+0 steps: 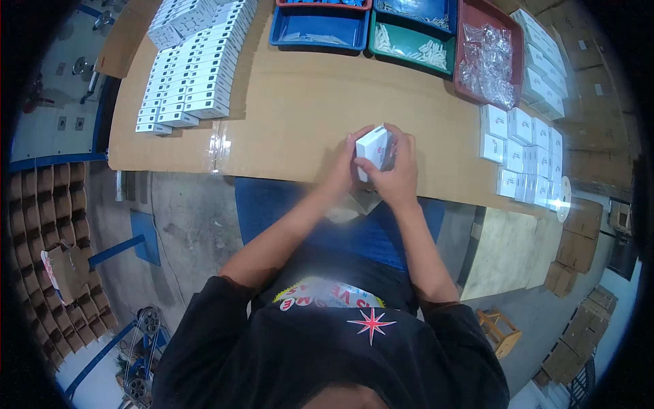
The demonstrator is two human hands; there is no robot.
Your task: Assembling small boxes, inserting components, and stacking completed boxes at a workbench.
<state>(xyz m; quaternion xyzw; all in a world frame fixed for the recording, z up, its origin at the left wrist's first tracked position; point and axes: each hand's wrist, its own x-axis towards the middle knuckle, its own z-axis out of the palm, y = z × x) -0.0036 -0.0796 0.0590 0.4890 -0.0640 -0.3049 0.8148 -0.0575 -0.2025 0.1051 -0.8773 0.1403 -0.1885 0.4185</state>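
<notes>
Over the near edge of the cardboard-covered table (293, 129), a small white box (371, 145) is held up between both hands. My left hand (346, 167) is closed along its left side, with fingers partly hidden behind it. My right hand (398, 174) grips the box from the right, the thumb pressed on its front face. Beside the box, between the fingers of my right hand, shows something dark and shiny that I cannot make out.
Stacked white boxes (197, 75) stand at the far left, more white boxes (521, 150) at the right. Along the back are a blue tray (317, 44), a green tray (412, 51) with small white parts, and a red tray (487, 58) of clear plastic packets.
</notes>
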